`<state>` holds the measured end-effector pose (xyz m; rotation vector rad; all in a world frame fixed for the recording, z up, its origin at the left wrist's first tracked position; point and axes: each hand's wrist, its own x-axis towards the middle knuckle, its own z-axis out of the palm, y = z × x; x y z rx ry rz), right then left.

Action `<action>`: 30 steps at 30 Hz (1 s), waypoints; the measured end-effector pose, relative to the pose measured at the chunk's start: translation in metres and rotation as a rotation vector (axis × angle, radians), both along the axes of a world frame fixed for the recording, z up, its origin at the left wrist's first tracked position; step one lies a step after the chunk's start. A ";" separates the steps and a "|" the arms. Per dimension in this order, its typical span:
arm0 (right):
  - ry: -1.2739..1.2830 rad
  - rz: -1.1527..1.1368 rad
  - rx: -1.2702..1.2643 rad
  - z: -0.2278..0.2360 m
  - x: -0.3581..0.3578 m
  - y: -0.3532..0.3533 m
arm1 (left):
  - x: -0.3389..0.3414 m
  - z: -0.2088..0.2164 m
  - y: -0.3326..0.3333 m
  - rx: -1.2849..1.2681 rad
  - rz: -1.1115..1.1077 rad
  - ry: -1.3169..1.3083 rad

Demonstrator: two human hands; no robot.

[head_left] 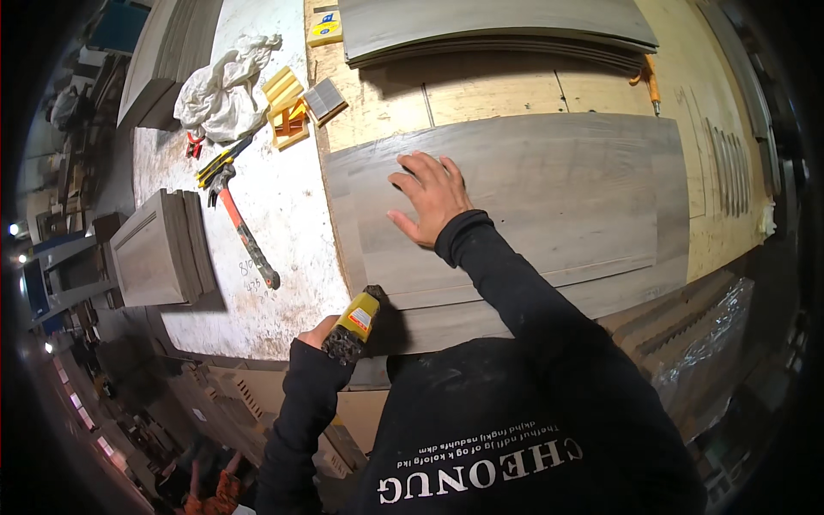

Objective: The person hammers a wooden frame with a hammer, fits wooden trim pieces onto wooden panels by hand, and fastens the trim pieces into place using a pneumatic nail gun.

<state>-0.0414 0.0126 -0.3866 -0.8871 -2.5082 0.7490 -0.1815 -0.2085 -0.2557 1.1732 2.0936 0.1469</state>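
Observation:
A wide grey wood-grain panel lies flat on the bench before me, framed by strips along its edges. My right hand rests palm down on its left part, fingers spread, holding nothing. At the panel's near left corner, my left hand is closed around a yellow and black nail gun. The tool's body hides most of those fingers. Where its tip meets the wood I cannot tell.
A hammer, yellow-handled pliers, a white cloth and small yellow boxes lie left of the panel. Grey panels are stacked behind it and at left. An orange-handled tool lies at far right.

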 end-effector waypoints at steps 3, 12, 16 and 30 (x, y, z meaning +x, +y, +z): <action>0.025 0.000 0.000 0.002 -0.003 0.001 | -0.004 -0.002 0.002 -0.046 -0.063 0.046; 0.141 -0.069 0.010 -0.001 0.001 0.003 | -0.021 -0.003 0.026 0.078 0.042 -0.115; 0.256 -0.045 -0.250 0.000 0.005 0.006 | -0.038 -0.002 0.041 0.107 0.122 -0.226; 0.375 -0.080 -0.178 0.001 0.002 0.009 | -0.042 -0.002 0.071 0.058 0.006 -0.084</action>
